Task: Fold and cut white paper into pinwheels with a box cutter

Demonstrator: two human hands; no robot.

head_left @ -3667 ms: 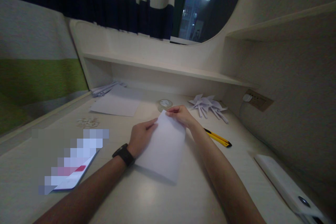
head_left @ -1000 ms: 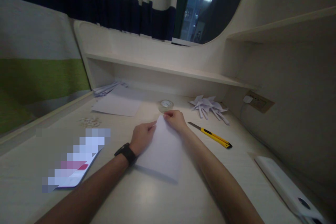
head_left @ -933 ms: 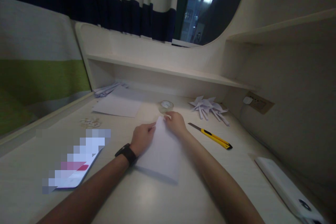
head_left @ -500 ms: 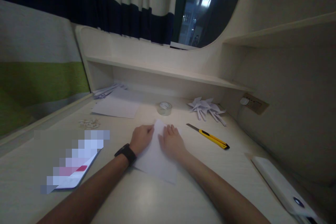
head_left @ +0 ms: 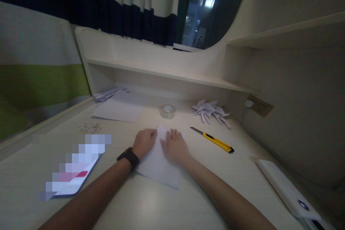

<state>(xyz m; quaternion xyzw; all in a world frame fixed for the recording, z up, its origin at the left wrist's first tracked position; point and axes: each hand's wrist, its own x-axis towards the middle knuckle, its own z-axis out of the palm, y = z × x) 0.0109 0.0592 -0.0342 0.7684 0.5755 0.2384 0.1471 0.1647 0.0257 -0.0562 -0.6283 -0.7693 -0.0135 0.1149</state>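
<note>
A folded white paper sheet (head_left: 157, 167) lies flat on the pale desk (head_left: 172, 208) in front of me. My left hand (head_left: 144, 143), with a black watch at the wrist, pins the sheet's left edge near its far corner. My right hand (head_left: 175, 147) lies palm down on the sheet, fingers spread and pressing it against the desk. Neither hand lifts the paper.
A yellow utility knife (head_left: 212, 139) lies to the right, a clear tape roll (head_left: 167, 111) beyond the hands, folded paper pinwheels (head_left: 210, 110) at back right. Loose sheets (head_left: 118, 107) and paper scraps (head_left: 88, 128) lie left, a phone (head_left: 72, 178) nearer left, a white device (head_left: 285, 190) right.
My right hand let go of the sheet's far corner, dropped flat onto the paper and slid toward me. The sheet now lies flat. My left hand stayed put.
</note>
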